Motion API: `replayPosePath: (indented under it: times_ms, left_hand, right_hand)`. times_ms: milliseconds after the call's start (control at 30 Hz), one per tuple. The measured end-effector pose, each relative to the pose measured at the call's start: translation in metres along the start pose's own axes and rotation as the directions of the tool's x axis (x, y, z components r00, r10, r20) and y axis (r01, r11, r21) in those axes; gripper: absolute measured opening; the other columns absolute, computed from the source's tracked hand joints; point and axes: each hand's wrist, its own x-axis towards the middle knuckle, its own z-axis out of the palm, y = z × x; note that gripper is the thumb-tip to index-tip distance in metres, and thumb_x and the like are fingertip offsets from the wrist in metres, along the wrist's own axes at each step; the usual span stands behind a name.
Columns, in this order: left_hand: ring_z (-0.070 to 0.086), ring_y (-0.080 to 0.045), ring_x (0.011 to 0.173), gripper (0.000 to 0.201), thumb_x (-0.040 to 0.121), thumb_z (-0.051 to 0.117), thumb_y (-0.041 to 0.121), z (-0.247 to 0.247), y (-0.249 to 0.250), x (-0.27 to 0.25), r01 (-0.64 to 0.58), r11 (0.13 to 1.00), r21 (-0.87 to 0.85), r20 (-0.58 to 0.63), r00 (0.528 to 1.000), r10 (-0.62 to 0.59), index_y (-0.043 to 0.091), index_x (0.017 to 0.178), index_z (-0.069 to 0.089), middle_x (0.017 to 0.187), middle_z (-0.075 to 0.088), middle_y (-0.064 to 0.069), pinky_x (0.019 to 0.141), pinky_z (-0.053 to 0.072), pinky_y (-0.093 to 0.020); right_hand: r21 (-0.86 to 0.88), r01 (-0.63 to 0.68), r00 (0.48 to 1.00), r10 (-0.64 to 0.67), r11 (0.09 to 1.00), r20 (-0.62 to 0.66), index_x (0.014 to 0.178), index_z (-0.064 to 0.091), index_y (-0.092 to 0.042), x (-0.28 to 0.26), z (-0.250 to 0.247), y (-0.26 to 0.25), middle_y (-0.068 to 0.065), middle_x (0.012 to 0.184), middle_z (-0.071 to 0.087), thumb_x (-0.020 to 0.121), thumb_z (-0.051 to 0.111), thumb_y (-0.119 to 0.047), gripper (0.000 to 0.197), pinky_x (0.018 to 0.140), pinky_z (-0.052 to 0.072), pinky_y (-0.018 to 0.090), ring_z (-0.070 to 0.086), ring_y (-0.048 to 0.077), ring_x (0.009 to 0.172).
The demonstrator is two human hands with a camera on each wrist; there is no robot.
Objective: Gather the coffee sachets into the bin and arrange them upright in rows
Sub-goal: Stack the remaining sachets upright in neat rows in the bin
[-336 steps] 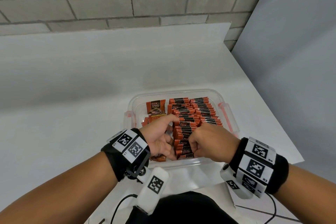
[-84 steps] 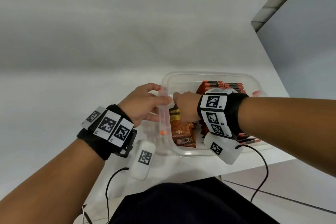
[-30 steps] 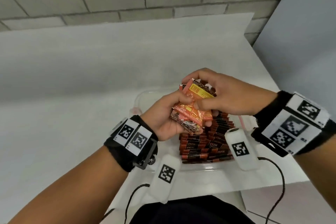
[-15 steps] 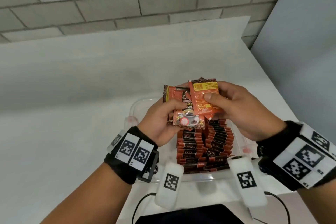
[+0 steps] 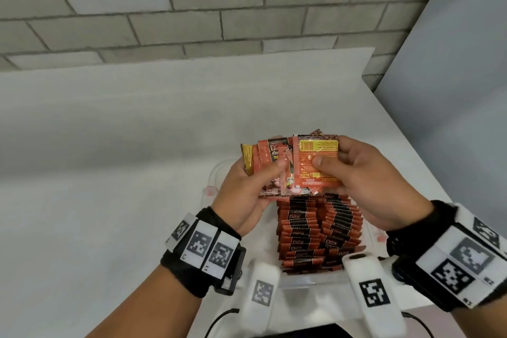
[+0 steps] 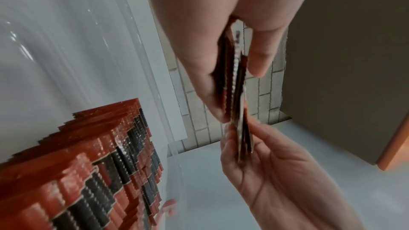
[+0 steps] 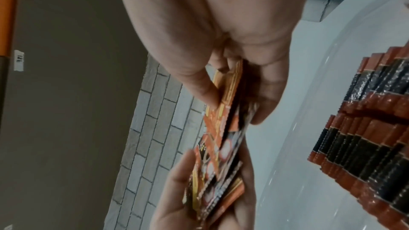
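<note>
- The flat white surface [image 5: 109, 159] runs back to a grey brick wall [image 5: 192, 8].
- A clear plastic bin [image 5: 310, 280] sits on it, near the front edge.
- Rows of red and black coffee sachets [image 5: 315, 230] stand inside the bin.

Both forearms reach forward, each wrist wrapped in a black band with white square-coded tags. The left hand [image 5: 244, 195] is raised, thumb across the front and fingers behind what it grips. The right hand [image 5: 365, 181] mirrors it just beside (thumb pressed flat in front, fingers curled behind), the two hands nearly touching
</note>
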Motion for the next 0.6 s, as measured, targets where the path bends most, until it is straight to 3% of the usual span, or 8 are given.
replayPosePath:
  times_ms: [100,200,300,433,600]
  left_hand:
    - [0.065,-0.033,0.098,0.045,0.076,0.057,0.004,-0.005,0.007,-0.001,0.069,0.993,-0.097,0.022,0.997,-0.067,-0.009,0.119,0.051,0.112,0.065,-0.023,0.073,0.058,-0.039]
    - [0.069,-0.024,0.086,0.040,0.078,0.058,0.002,-0.009,0.010,-0.001,0.028,1.000,0.007,0.044,0.999,-0.029,-0.005,0.117,0.055,0.100,0.070,-0.014,0.061,0.057,-0.030]
    - [0.069,-0.025,0.085,0.034,0.082,0.057,0.000,-0.010,0.014,0.001,0.024,1.000,0.016,0.043,0.999,-0.025,-0.005,0.115,0.057,0.099,0.070,-0.014,0.062,0.058,-0.032]
    - [0.070,-0.027,0.082,0.023,0.089,0.040,-0.006,-0.016,0.020,0.008,0.071,0.996,-0.057,0.050,0.996,-0.068,-0.002,0.103,0.058,0.094,0.071,-0.016,0.063,0.059,-0.036]
    - [0.071,-0.021,0.084,0.021,0.089,0.052,-0.004,-0.016,0.017,0.008,-0.001,0.993,0.114,0.064,0.998,-0.006,0.002,0.106,0.061,0.094,0.073,-0.009,0.066,0.058,-0.031]
  right_hand:
    - [0.072,0.003,0.997,0.003,0.997,-0.071,0.106,0.062,-0.014,0.002,-0.001,0.000,0.003,0.096,0.073,0.092,0.053,-0.003,0.020,0.079,0.056,0.034,0.070,0.018,0.087]
    - [0.096,-0.039,0.999,0.042,0.995,-0.023,0.115,0.059,-0.008,0.002,0.004,0.000,0.008,0.102,0.072,0.091,0.054,-0.002,0.025,0.079,0.057,0.034,0.070,0.021,0.089]
    - [0.071,-0.048,0.999,0.049,0.996,-0.020,0.113,0.059,-0.008,0.003,0.010,-0.003,0.011,0.102,0.072,0.089,0.056,-0.001,0.025,0.084,0.056,0.039,0.070,0.025,0.090]
    - [0.098,-0.025,0.996,0.033,0.995,-0.084,0.112,0.060,-0.005,0.007,0.011,-0.005,0.014,0.105,0.070,0.090,0.054,0.002,0.024,0.090,0.052,0.043,0.067,0.029,0.096]
    - [0.160,-0.108,0.993,0.114,0.981,-0.024,0.118,0.059,-0.003,0.006,0.015,-0.001,0.015,0.109,0.070,0.092,0.052,0.000,0.027,0.092,0.052,0.042,0.067,0.030,0.099]
